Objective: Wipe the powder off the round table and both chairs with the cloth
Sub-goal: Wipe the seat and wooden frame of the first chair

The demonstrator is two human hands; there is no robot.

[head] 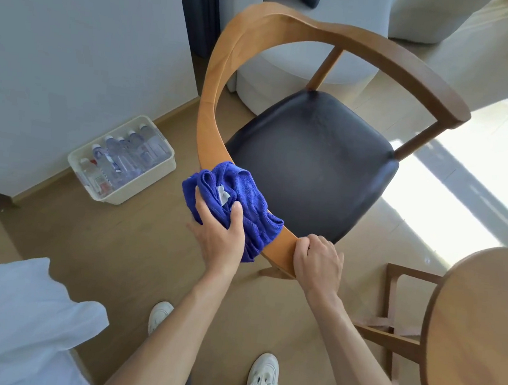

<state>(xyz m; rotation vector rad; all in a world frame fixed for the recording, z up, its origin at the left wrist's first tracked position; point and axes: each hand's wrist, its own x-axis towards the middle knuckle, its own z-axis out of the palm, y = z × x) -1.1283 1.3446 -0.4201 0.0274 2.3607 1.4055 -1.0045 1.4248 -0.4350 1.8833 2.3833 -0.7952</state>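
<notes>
Left hand (218, 232): grips the bunched blue cloth (239, 203) on the chair (213, 120) rail.
Right hand (317, 260): curled round the rail's end.

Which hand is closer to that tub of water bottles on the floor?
Left. The left hand, holding the blue cloth, is nearer the tub; the right hand grips the chair rail farther away.

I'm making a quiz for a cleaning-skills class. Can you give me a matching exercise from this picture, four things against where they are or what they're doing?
Things:
1. blue cloth
2. right hand
3. plastic bin of bottles
4. round table

Places or states:
A. on the floor by the wall
B. at the lower right edge of the view
C. grips the chair's backrest rail
D. bunched on the rail under the left hand

Pairs: 1-D, 2-C, 3-A, 4-B
</notes>
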